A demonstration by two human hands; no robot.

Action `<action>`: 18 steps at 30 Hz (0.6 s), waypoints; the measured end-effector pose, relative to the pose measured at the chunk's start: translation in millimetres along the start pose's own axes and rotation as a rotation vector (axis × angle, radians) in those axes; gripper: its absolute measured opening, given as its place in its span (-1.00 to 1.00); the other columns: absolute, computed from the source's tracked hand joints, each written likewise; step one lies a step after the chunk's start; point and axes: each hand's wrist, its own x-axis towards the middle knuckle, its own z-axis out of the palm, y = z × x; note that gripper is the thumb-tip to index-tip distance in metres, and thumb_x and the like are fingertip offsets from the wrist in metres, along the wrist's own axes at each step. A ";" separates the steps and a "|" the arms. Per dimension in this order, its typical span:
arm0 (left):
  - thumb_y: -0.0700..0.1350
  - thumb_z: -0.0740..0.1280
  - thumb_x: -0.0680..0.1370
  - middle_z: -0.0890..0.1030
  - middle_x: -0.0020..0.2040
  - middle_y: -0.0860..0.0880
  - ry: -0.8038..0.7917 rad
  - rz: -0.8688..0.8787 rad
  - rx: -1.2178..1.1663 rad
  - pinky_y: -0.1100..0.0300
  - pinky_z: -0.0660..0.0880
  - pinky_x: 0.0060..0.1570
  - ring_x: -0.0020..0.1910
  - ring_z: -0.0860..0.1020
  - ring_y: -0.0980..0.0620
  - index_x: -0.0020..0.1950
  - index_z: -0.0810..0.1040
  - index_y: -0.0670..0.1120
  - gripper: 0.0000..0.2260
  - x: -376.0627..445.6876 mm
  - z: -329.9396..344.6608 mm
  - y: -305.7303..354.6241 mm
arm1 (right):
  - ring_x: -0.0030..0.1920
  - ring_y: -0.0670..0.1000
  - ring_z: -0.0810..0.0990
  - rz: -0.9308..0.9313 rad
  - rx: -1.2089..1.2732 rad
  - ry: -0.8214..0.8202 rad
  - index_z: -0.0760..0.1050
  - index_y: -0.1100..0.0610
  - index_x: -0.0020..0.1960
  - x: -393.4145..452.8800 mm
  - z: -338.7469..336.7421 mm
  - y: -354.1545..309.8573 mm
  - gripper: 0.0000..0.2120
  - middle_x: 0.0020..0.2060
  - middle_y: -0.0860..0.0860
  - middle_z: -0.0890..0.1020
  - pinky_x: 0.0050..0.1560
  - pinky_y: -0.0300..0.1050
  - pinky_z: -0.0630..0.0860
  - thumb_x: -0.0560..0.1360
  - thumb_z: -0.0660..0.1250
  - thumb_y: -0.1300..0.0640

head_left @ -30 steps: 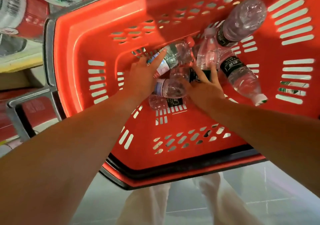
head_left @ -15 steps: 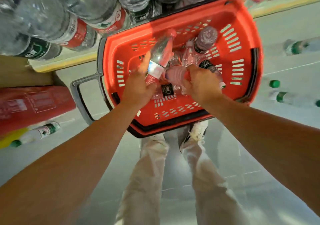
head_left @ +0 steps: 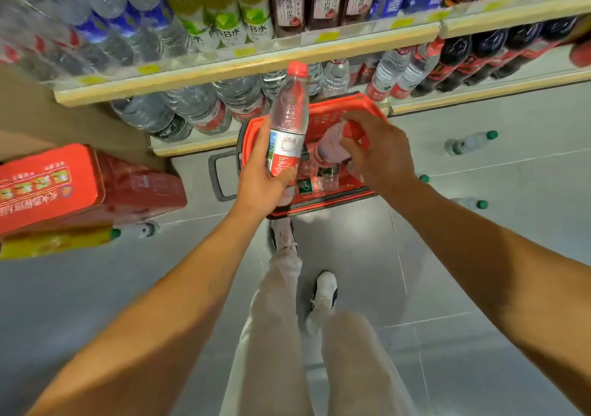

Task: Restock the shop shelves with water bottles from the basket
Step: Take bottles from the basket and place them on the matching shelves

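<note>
Left hand (head_left: 260,179): grips red-capped bottle (head_left: 289,118) upright by its label, above the basket (head_left: 361,103).
Right hand (head_left: 380,150): fingers curled round second bottle (head_left: 332,147), lying tilted.
Advice: carry both to lower shelf (head_left: 198,143); stand caps up, labels outward.

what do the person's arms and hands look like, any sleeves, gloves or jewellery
Both forearms are bare all the way to the frame edge, with no sleeves in view. The left hand and right hand wear no gloves, and no watch, bracelet or ring shows on the sides facing the camera.
</note>
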 end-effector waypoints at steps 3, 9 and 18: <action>-0.38 0.40 0.49 0.37 0.36 0.29 0.079 0.023 -0.035 0.45 0.44 0.03 0.16 0.47 0.46 0.62 0.04 0.07 -0.15 -47.5 -12.7 41.4 | 0.06 0.07 0.60 -0.048 0.073 0.047 0.53 0.13 0.27 -20.5 -37.3 -36.7 -0.66 0.08 0.06 0.65 0.05 -0.23 0.38 0.51 0.38 0.14; -0.39 0.38 0.51 0.33 0.34 0.37 0.139 0.110 -0.034 0.44 0.45 0.10 0.17 0.46 0.49 0.62 -0.01 0.05 -0.15 -133.6 -34.8 102.1 | 0.09 -0.02 0.50 -0.162 0.144 0.054 0.49 0.12 0.31 -56.7 -96.8 -111.3 -0.69 0.15 0.04 0.59 0.05 -0.23 0.31 0.58 0.26 0.14; -0.24 0.45 0.45 0.42 0.38 0.34 0.321 0.266 -0.013 0.06 0.59 0.13 0.24 0.55 0.17 0.61 0.09 0.16 -0.14 -230.2 -97.5 157.5 | 0.05 0.04 0.55 -0.401 0.175 0.067 0.52 0.14 0.28 -88.7 -156.3 -233.5 -0.70 0.10 0.08 0.64 -0.02 -0.22 0.33 0.56 0.34 0.13</action>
